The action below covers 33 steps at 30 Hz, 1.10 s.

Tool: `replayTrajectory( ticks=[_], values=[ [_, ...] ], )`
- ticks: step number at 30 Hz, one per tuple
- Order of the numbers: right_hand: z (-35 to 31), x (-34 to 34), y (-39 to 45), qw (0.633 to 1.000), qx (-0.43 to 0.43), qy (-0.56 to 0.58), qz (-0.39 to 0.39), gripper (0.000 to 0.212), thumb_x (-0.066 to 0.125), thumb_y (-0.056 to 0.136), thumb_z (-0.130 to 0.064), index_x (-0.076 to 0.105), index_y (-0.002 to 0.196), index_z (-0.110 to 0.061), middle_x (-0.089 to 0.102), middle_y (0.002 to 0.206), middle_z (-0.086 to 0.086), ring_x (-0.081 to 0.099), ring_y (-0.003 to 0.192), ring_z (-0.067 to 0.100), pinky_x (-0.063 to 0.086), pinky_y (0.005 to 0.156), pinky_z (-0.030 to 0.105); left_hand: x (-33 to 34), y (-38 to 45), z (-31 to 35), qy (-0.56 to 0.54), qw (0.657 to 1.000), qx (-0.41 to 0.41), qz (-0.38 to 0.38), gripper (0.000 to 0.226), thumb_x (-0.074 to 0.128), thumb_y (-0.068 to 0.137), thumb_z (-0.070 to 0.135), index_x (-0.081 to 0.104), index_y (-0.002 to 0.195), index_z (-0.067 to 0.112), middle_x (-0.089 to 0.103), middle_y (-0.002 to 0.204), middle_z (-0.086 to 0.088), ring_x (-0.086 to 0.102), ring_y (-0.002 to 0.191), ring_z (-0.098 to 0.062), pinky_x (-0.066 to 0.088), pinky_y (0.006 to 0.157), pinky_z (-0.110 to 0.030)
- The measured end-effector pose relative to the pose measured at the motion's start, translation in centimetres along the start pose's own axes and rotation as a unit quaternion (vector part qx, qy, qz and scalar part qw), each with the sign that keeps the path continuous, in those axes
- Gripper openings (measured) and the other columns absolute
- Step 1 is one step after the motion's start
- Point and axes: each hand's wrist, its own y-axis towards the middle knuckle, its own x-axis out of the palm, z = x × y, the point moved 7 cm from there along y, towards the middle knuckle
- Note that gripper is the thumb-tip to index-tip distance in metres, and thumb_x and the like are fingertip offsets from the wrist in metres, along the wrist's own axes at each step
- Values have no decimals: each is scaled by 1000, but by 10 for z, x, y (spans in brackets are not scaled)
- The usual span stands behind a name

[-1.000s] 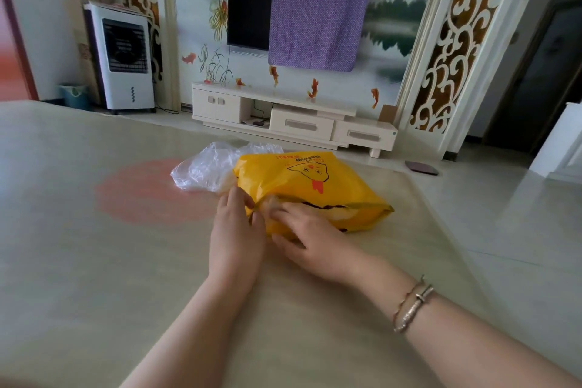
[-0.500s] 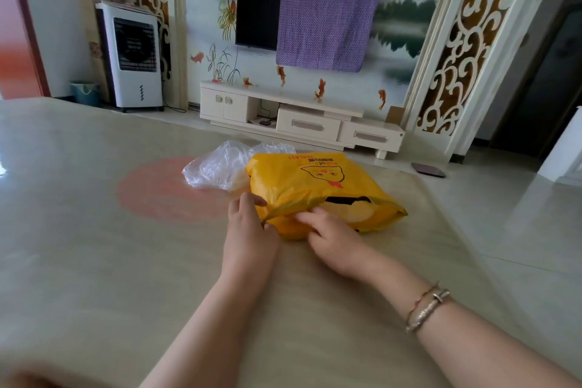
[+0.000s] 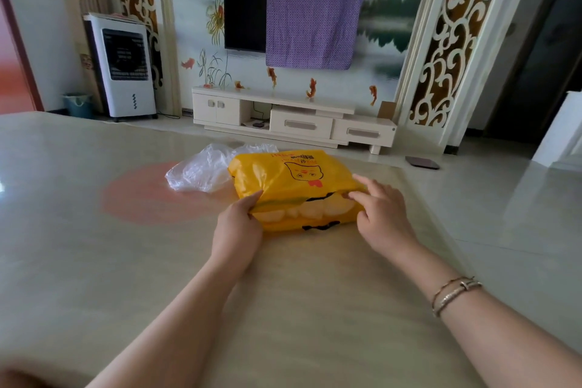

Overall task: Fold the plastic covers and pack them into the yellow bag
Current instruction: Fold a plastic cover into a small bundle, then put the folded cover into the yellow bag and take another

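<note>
Head view, left hand [image 3: 236, 227], right hand [image 3: 382, 214] pinching yellow bag [image 3: 283, 179] edges

Both forearms are bare, with no sleeves in view. The left hand [image 3: 236, 231] wears nothing that shows. Behind the right hand [image 3: 385, 218], the wrist carries two thin metal bangles [image 3: 455, 293], gold-toned and lying close together, one with a small raised clasp.
</note>
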Motion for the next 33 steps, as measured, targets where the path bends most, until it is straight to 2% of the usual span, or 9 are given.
replayTrajectory(
  ticks=[2, 6, 11, 15, 21, 24, 28, 31, 33],
  values=[
    [2, 2, -3, 1000, -5, 2, -27, 51, 42, 88, 2, 58, 133, -17, 39, 152, -2, 30, 140, 18, 16, 117, 46, 4, 1, 3, 5, 1000, 0, -2, 66, 33, 84, -7, 52, 139, 26, 59, 134, -8, 52, 123, -26, 37, 84, -22],
    [13, -16, -18, 1000, 16, 15, 18, 50, 43, 89, 2, 56, 135, -13, 44, 149, 1, 35, 137, 19, 18, 118, 41, 21, 8, 15, 11, 999, 20, -31, 62, 35, 88, -4, 51, 140, 26, 58, 136, -9, 52, 123, -26, 38, 84, -23],
    [34, -32, -33, 999, 51, -6, -10, 51, 42, 94, -3, 46, 143, -16, 29, 157, 0, 24, 143, 18, 12, 117, 34, 68, 16, 36, 9, 993, 34, -117, 61, 36, 94, 3, 38, 147, 32, 52, 140, -9, 54, 109, -24, 36, 74, -23],
    [44, -42, -43, 998, 53, -12, -33, 50, 41, 96, -5, 46, 143, -19, 21, 161, -2, 13, 148, 16, 9, 121, 39, 86, 21, 42, 11, 983, 50, -174, 63, 41, 97, 7, 24, 152, 32, 41, 150, -9, 48, 128, -28, 37, 88, -23],
    [13, -51, -40, 999, 1, 0, -34, 48, 42, 93, -3, 56, 134, -23, 26, 159, -4, 14, 148, 14, 6, 119, 32, 52, 25, 14, -6, 978, 26, -205, 77, 63, 90, 10, 22, 152, 30, 39, 149, -14, 46, 131, -30, 42, 104, -38],
    [-25, -42, -30, 998, -36, 17, -41, 45, 42, 92, -3, 60, 128, -23, 28, 158, -4, 14, 148, 13, 7, 119, 30, 17, 23, -10, -25, 980, 19, -197, 75, 67, 87, 5, 31, 149, 27, 37, 151, -7, 39, 137, -26, 40, 107, -39],
    [-86, -18, -10, 993, -74, 63, -66, 42, 43, 91, -2, 63, 123, -19, 32, 156, -1, 19, 147, 15, 9, 115, 25, -43, 27, -38, -26, 989, 32, -141, 59, 63, 90, 4, 43, 141, 25, 43, 147, -1, 43, 134, -26, 38, 108, -36],
    [-128, 9, 10, 988, -85, 97, -89, 42, 45, 89, -4, 62, 124, -19, 33, 156, 2, 22, 145, 17, 14, 115, 26, -76, 28, -54, -6, 994, 31, -102, 53, 58, 92, 3, 47, 139, 25, 48, 144, -2, 48, 131, -24, 41, 102, -33],
    [-150, 28, 24, 983, -79, 130, -106, 40, 45, 91, -6, 62, 125, -19, 31, 157, 3, 22, 145, 19, 16, 116, 27, -87, 28, -64, 0, 997, 24, -80, 50, 54, 92, 2, 51, 136, 24, 55, 135, -2, 52, 126, -18, 42, 91, -24]
  ],
)
